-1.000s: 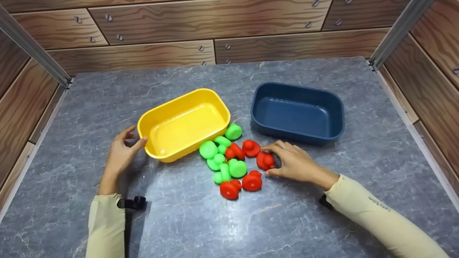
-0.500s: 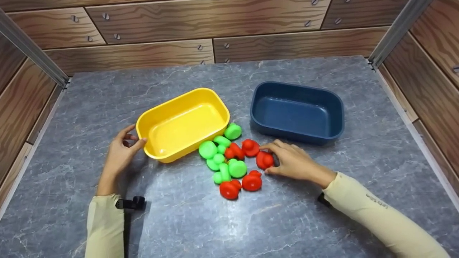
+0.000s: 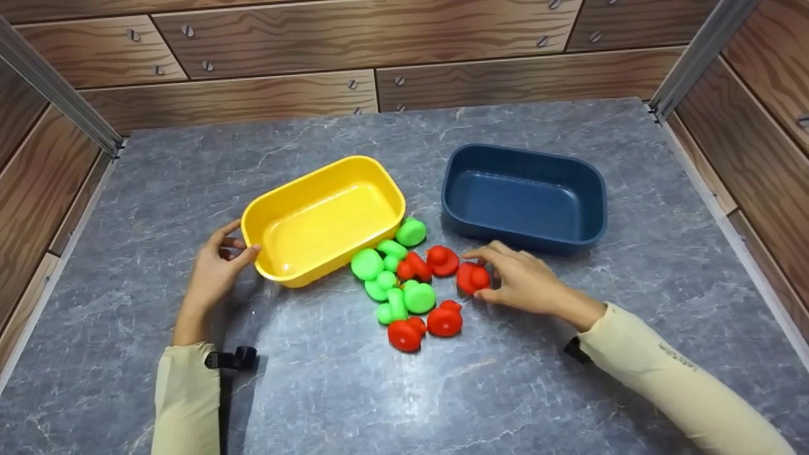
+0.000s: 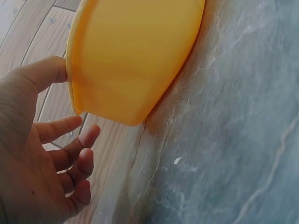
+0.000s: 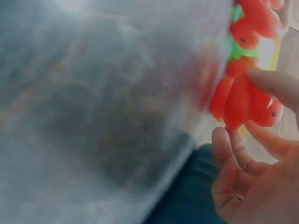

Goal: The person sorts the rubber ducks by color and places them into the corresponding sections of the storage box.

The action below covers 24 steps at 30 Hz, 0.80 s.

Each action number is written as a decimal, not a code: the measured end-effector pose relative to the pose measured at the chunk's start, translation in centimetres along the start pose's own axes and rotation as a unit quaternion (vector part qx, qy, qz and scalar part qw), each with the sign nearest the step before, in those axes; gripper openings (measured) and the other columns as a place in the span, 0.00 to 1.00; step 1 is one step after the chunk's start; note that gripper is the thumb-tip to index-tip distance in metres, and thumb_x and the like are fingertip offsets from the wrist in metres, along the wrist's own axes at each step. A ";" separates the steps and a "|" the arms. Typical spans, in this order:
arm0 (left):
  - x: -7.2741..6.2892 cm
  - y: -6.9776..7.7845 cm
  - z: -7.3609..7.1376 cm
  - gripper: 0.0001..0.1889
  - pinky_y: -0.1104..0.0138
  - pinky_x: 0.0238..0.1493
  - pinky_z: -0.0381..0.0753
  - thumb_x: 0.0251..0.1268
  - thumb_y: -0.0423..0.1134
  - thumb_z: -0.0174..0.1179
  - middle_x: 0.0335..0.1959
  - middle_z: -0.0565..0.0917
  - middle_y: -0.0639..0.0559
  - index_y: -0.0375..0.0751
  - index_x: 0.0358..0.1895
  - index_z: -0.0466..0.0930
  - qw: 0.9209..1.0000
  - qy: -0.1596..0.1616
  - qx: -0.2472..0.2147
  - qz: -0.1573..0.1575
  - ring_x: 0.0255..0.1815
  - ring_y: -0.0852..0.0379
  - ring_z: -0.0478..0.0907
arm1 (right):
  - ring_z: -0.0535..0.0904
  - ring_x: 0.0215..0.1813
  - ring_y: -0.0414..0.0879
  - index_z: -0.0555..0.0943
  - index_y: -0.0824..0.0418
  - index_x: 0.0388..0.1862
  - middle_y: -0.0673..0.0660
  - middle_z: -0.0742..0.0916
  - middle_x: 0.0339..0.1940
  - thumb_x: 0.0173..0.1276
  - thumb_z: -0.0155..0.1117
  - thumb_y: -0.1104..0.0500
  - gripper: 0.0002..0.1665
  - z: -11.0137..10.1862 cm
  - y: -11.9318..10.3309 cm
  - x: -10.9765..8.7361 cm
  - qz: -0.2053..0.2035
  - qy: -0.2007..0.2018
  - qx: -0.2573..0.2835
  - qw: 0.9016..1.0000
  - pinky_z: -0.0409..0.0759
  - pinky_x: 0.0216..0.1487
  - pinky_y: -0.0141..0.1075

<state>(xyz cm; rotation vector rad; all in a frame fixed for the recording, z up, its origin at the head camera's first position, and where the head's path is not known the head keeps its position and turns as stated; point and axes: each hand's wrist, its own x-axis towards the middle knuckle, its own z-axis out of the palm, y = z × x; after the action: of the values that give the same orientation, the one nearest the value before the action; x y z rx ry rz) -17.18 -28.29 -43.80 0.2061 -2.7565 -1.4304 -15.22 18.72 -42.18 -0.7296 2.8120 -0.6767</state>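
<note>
My right hand [image 3: 528,281] pinches a red rubber duck [image 3: 473,278] between thumb and fingers. In the right wrist view, the thumb and index finger lie on either side of the duck [image 5: 240,100]. The left hand [image 3: 215,272] touches the near-left end of a yellow bin [image 3: 322,230]. Its thumb meets the rim in the left wrist view, the other fingers loosely bent beside the bin's end. Several green rubber ducks [image 3: 419,297] are clustered against the bin's near side. Other red rubber ducks [image 3: 445,319] lie beside them, partly overlapping.
A dark blue bin [image 3: 523,202] with nothing in it stands right of the yellow one, just beyond the right hand. Wood-patterned walls [image 3: 265,95] enclose the grey marbled table [image 3: 354,398] at the back and sides.
The right hand has moved slightly right and away, and the red rubber duck has shifted with it from its neighbours. The left hand and both bins look unchanged.
</note>
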 end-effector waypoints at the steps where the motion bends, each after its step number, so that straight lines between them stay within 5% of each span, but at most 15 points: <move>1: 0.0 0.0 0.0 0.34 0.75 0.32 0.67 0.64 0.45 0.62 0.46 0.75 0.43 0.39 0.71 0.63 1.000 -0.001 -0.002 0.002 0.35 0.61 0.66 | 0.72 0.32 0.43 0.75 0.51 0.63 0.54 0.81 0.50 0.55 0.73 0.50 0.35 -0.2 -0.1 0.0 -0.001 0.004 0.003 1.000 0.70 0.38 0.39; 9: -0.1 0.1 0.0 0.33 0.75 0.32 0.67 0.64 0.44 0.62 0.44 0.75 0.45 0.39 0.71 0.64 1.000 0.000 -0.008 0.002 0.34 0.63 0.67 | 0.80 0.41 0.50 0.76 0.54 0.61 0.54 0.81 0.52 0.57 0.73 0.53 0.32 -1.8 -1.2 -0.1 -0.009 0.025 0.064 0.998 0.76 0.41 0.39; 24: 0.0 0.2 0.1 0.32 0.75 0.30 0.66 0.64 0.42 0.63 0.37 0.75 0.52 0.37 0.70 0.65 1.000 0.003 -0.007 0.005 0.31 0.63 0.67 | 0.76 0.42 0.47 0.76 0.57 0.61 0.55 0.80 0.47 0.56 0.74 0.60 0.32 -3.0 -3.2 1.8 -0.043 0.073 0.189 0.978 0.74 0.42 0.33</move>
<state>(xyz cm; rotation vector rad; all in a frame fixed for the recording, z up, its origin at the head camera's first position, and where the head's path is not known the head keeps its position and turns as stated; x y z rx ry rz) -17.21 -28.12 -43.73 0.1946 -2.7390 -1.4433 -16.21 16.53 -38.14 -0.7546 2.6633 -1.2814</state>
